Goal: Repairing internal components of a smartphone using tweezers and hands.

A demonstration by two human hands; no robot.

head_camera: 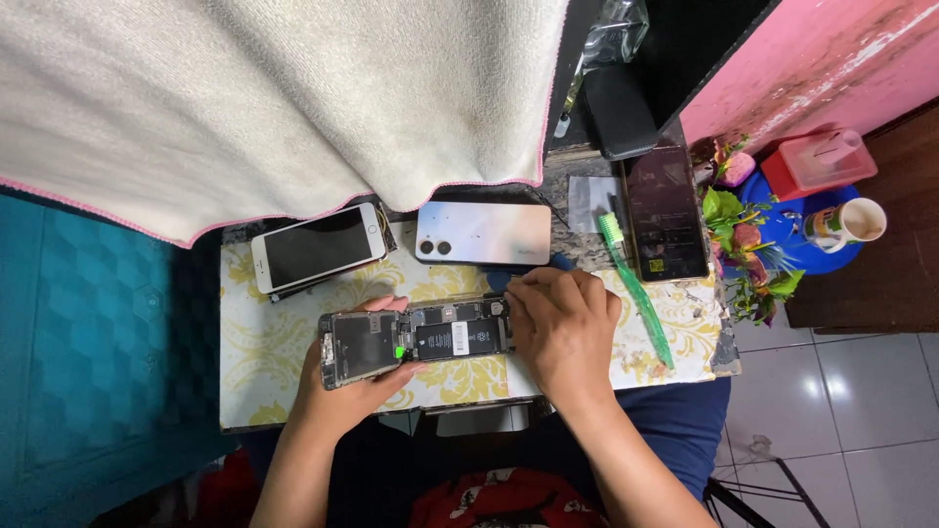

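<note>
The right hand covers the opened phone's right end, its grip unclear, while the left hand cups the phone from beneath on a patterned table by tiled floor.

White phone face up beside silver phone face down; green toothbrush near dark phone; cream towel above; artificial flowers, mug, red-based box, possibly plastic, at right.

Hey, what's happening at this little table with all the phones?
A person has an opened phone on the patterned table, its battery and insides showing. The left hand holds its folded-back screen half, and the right hand rests at its other end. A white phone, a silver phone and a green toothbrush lie nearby.
</note>
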